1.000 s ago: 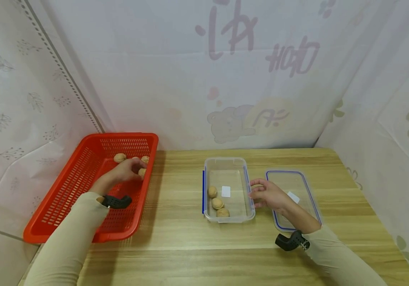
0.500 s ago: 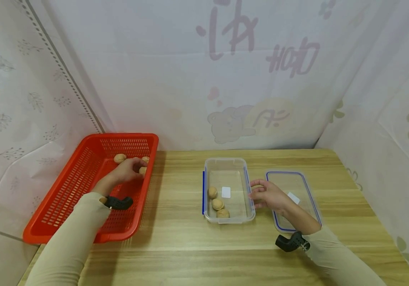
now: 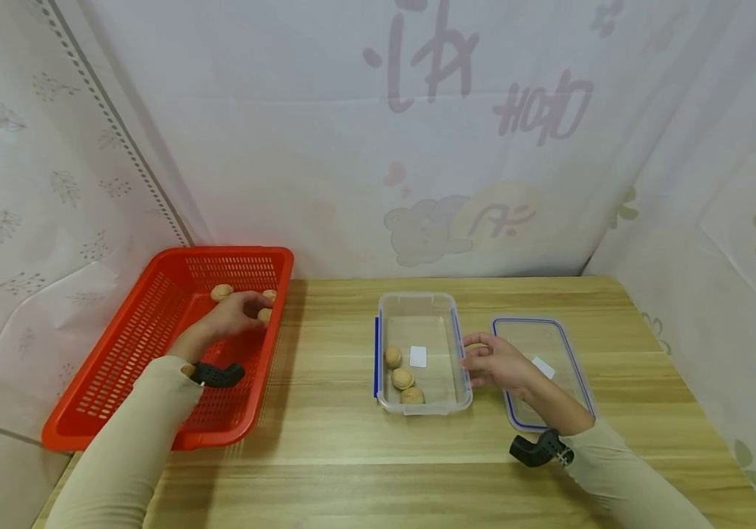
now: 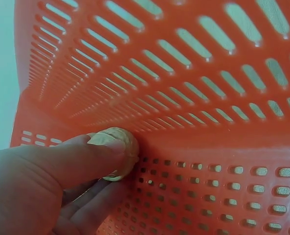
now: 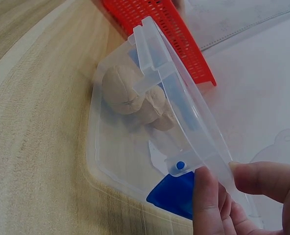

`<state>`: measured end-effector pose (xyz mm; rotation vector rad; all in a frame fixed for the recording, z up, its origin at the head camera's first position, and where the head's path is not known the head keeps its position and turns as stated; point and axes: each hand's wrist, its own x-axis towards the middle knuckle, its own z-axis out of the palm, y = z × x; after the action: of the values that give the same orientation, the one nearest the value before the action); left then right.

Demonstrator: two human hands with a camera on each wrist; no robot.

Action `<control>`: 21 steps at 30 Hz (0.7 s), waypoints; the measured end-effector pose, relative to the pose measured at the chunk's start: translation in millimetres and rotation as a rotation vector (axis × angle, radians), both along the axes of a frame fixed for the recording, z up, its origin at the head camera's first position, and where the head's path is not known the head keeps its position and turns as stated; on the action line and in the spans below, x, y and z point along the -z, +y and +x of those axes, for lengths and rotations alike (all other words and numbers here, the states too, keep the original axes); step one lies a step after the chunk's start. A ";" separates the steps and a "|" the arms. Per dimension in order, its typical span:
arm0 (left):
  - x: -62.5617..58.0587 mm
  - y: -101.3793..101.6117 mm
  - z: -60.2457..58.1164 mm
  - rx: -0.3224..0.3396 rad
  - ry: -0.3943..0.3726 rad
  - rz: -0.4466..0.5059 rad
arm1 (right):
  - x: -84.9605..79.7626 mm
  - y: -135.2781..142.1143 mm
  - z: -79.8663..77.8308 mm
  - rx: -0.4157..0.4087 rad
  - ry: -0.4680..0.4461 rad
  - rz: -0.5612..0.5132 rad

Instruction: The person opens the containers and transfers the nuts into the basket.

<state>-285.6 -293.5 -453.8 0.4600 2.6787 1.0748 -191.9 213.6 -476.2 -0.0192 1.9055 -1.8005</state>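
In the head view, my left hand [image 3: 232,316] reaches into the red plastic basket [image 3: 212,438] at the left. Thumb and fingers pinch a walnut [image 4: 118,152] close to the basket's slotted side wall. Other walnuts [image 3: 222,292] lie at the basket's far end, one of them partly behind the hand. My right hand [image 3: 497,362] grips the right rim of a clear plastic food container [image 3: 417,296], thumb at the rim and fingers by the blue clip [image 5: 174,196]. Three walnuts [image 3: 402,378] sit along the container's left side, near a small white label [image 3: 418,356].
A clear lid [image 3: 530,334] with a blue seal lies on the wooden table [image 3: 351,477], right of the container and partly under my right forearm. Pale printed curtains [image 3: 325,147] hang behind the table and on both sides. Each wrist carries a black camera mount [image 3: 536,450].
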 end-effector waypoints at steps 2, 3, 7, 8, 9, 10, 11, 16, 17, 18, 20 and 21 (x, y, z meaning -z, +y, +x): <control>-0.7 -0.5 -0.3 -0.001 -0.009 -0.007 | -0.2 0.0 0.1 -0.002 0.002 -0.001; -1.4 -0.6 -0.2 -0.003 -0.016 -0.009 | -0.3 0.0 0.2 -0.001 0.001 -0.001; -4.4 -1.4 0.3 -0.007 -0.036 -0.009 | -0.5 0.2 0.2 0.000 0.000 0.000; -5.6 -1.7 0.7 -0.004 -0.038 -0.007 | -0.6 0.2 0.3 0.001 -0.001 0.000; -6.8 -2.0 1.2 -0.004 -0.042 0.002 | -0.6 0.3 0.3 0.001 -0.002 -0.002; -7.9 -2.8 1.5 -0.002 -0.044 0.009 | -0.7 0.3 0.4 0.001 -0.002 -0.003; -8.9 -3.5 1.6 -0.002 -0.046 0.016 | -0.7 0.4 0.4 0.000 -0.003 -0.004; -16.3 -8.3 2.5 -0.027 -0.010 -0.005 | -1.2 0.1 0.4 -0.001 -0.008 -0.015; -18.6 -9.0 2.9 -0.040 -0.002 -0.015 | -1.3 0.0 0.4 -0.001 -0.009 -0.015; -21.2 -9.8 3.5 -0.054 0.004 -0.026 | -1.4 -0.1 0.3 0.000 -0.009 -0.015; -27.6 -10.9 4.5 -0.087 -0.002 -0.035 | -1.4 -0.2 0.0 0.002 -0.010 -0.011; -31.1 -11.7 5.1 -0.104 -0.019 -0.033 | -1.4 -0.3 -0.2 0.004 -0.010 -0.009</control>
<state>-280.5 -305.2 -422.7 0.3061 2.7262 1.0543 -192.1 213.3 -474.8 -0.0099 1.8920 -1.8080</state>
